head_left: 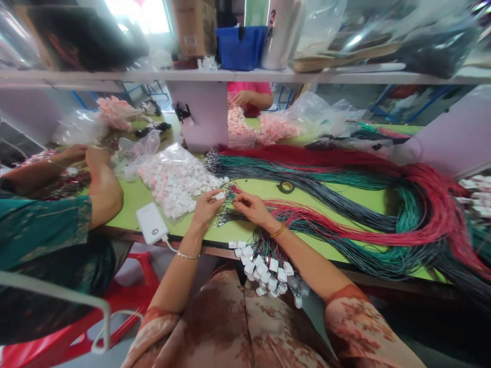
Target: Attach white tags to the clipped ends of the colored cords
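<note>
Nearest, finished leads (pixel 268 266) hang over the near table edge into the lap, each wire ending in a white plug. Just above them the left hand (pixel 205 207) pinches one small white plug (pixel 220 196) between thumb and forefinger, the other fingers curled. The right hand (pixel 251 207) is closed on a few wire ends (pixel 230 197), their tips almost touching the plug. To do this well, I judge, the wire tips should be held short and straight, fed squarely into the plug's holes in the same colour order each time, and seated fully before letting go; the plug must stay steady and not twist.

Left of the hands lies a white power bank (pixel 151 223) with a cable, then a bag of loose plugs (pixel 174 181). Right, long bundles of red, green and grey wire (pixel 364 204) sweep across the green table (pixel 261 189), with a tape roll (pixel 286 186) between. At far left a co-worker's arm (pixel 102 186) rests on the table; another person in pink (pixel 251 97) works at the far side.

On the shelf, a pale roll (pixel 282 30) shows a "3"; the box label (pixel 191 40) is unreadable
</note>
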Action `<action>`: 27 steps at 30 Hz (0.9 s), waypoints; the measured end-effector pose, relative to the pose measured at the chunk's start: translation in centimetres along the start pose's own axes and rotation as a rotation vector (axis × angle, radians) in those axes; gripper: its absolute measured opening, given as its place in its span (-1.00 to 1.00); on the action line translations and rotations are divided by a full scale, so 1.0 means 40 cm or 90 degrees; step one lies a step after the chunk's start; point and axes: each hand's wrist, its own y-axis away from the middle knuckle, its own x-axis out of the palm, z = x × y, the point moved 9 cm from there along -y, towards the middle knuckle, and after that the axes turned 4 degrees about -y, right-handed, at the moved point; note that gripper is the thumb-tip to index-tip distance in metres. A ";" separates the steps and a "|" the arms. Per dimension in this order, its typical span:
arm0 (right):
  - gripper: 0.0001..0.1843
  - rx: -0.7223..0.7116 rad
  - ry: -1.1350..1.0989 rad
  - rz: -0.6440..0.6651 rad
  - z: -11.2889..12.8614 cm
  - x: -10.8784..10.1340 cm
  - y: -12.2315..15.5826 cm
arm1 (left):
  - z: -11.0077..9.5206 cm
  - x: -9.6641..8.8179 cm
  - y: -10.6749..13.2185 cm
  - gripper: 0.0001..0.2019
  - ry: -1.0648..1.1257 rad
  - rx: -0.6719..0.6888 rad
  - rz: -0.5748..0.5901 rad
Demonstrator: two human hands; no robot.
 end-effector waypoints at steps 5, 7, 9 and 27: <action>-0.69 -0.017 0.010 -0.017 0.016 -0.022 0.011 | 0.052 0.064 0.008 -0.73 0.185 -0.087 0.059; -0.70 -0.013 0.026 -0.015 0.018 -0.023 0.013 | 0.055 0.075 0.008 -0.74 0.213 -0.085 0.069; -0.72 0.000 0.040 -0.017 0.014 -0.024 0.014 | 0.059 0.086 0.010 -0.70 0.240 -0.092 0.085; -0.69 -0.005 0.172 0.021 -0.016 -0.018 0.014 | 0.082 0.122 0.050 -0.67 0.171 -0.133 0.113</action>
